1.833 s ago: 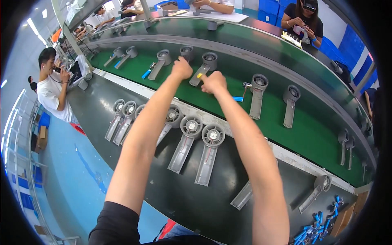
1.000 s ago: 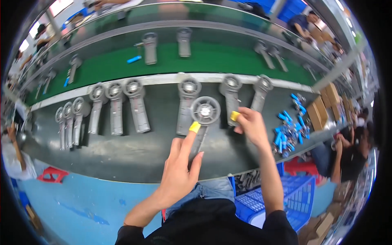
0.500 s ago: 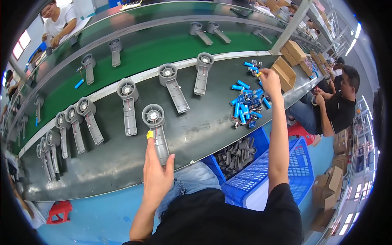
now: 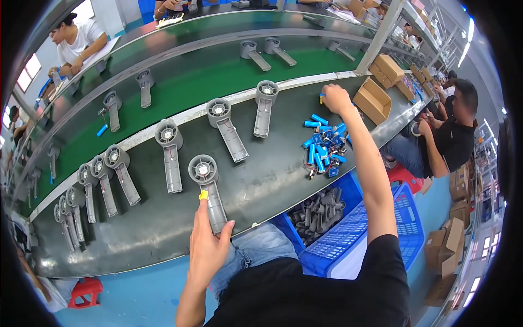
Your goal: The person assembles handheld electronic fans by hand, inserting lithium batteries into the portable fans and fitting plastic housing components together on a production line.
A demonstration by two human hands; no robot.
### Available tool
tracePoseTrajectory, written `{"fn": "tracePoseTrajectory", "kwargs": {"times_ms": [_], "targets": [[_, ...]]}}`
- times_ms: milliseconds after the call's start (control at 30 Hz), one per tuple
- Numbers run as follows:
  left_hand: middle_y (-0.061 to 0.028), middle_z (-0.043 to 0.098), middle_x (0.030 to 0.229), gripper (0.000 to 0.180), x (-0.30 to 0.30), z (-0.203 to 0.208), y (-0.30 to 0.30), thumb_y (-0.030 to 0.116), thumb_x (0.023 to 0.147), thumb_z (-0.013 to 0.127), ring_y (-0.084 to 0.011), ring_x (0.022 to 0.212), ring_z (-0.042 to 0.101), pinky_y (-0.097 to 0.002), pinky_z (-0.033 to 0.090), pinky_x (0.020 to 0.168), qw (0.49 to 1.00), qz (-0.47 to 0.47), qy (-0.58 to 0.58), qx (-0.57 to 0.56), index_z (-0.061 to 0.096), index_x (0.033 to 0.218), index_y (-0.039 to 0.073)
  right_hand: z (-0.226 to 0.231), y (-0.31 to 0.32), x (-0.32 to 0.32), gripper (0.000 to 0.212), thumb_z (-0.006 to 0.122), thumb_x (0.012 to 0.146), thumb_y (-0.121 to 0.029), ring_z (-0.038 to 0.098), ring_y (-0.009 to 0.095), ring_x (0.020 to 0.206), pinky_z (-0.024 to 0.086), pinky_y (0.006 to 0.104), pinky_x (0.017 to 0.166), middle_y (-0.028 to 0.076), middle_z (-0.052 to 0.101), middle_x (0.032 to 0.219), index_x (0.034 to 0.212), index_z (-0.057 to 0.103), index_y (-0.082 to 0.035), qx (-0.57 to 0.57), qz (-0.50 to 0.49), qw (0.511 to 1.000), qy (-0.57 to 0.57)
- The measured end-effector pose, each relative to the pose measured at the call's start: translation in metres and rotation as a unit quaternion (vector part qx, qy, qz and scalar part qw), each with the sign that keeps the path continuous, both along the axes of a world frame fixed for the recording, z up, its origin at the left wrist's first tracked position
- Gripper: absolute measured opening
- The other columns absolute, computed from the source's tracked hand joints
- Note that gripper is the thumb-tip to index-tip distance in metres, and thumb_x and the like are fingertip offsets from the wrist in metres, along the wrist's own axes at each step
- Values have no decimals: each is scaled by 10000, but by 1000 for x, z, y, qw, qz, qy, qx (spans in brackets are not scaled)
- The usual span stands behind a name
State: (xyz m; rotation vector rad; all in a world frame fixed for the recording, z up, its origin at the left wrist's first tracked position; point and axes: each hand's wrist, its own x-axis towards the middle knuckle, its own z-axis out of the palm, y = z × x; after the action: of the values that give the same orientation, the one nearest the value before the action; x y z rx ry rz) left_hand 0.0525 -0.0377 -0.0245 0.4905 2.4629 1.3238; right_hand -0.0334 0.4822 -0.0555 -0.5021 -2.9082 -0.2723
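Observation:
My left hand [image 4: 208, 246] rests at the table's near edge, with thumb and fingers on either side of the handle of a grey fan housing [image 4: 216, 206]. A yellow cover sits on its index fingertip. The housing lies with its round fan end away from me and its handle trough facing up. My right hand [image 4: 335, 100] reaches to the far side of the table, fingers curled closed. A bit of blue battery [image 4: 321, 95] shows at its fingertips; the rest is hidden. Below that hand lies a pile of blue batteries [image 4: 321, 148] with wires and small boards.
More grey fan housings [image 4: 170, 154] lie in a row to the left. A green conveyor belt [image 4: 188, 90] runs behind, carrying others. An open cardboard box [image 4: 373, 100] stands at right. Blue baskets [image 4: 400, 226] sit below the table edge. A co-worker [image 4: 455, 125] sits at right.
My right hand has shifted slightly leftward, its fingers now curled over the far batteries. My left hand stays by the same housing. The whole view has shifted a little.

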Motion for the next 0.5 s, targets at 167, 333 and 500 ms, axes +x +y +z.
{"fn": "tracePoseTrajectory", "kwargs": {"times_ms": [167, 333, 500], "targets": [[-115, 577, 941, 753, 0, -11, -4, 111, 861, 700, -131, 599, 453, -272, 421, 545, 998, 0, 48, 29, 290, 1479, -14, 37, -61, 29, 205, 581, 912, -136, 630, 162, 818, 512, 315, 760, 52, 659, 910, 1061, 633, -5, -353, 67, 924, 129], [-182, 566, 1066, 685, -1, 7, -9, 138, 877, 692, -255, 675, 577, -377, 490, 620, 1000, -2, 0, -6, 331, 1432, -40, 71, -119, 60, 225, 524, 962, -119, 598, 85, 854, 495, 237, 761, 38, 637, 959, 1133, 586, 13, -551, 101, 769, 307], [-136, 575, 985, 580, -3, 15, -14, 126, 858, 704, -219, 677, 538, -360, 478, 612, 995, 46, 83, 11, 453, 1357, -32, 74, -169, 74, 209, 587, 909, -71, 613, 81, 827, 504, 240, 743, 53, 652, 943, 1090, 602, 33, -506, 139, 781, 340]]}}
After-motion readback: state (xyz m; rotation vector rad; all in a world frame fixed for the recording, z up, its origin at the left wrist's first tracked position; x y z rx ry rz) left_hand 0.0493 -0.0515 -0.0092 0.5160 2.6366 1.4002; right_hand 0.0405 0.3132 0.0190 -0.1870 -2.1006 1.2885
